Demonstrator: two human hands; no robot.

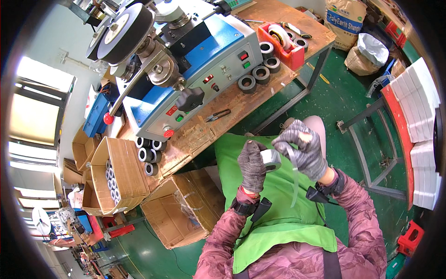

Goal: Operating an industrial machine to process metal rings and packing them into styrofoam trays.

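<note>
A pale tape roll (269,157) is held by the curled fingers of the left hand (251,166), above the green apron (278,200). A translucent strip (295,186) is pinched, hanging, by the right hand's (304,149) fingers.

Whitish roll (274,159), marled grey gloves (304,151), bright green apron (274,204).

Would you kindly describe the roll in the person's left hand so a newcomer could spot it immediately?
Find the bright green apron, lower centre, then the grey-gloved left hand in front of it. It holds the roll on the side facing the right hand. Unlike the grey-black rolls on the workbench, it looks whitish.
</note>
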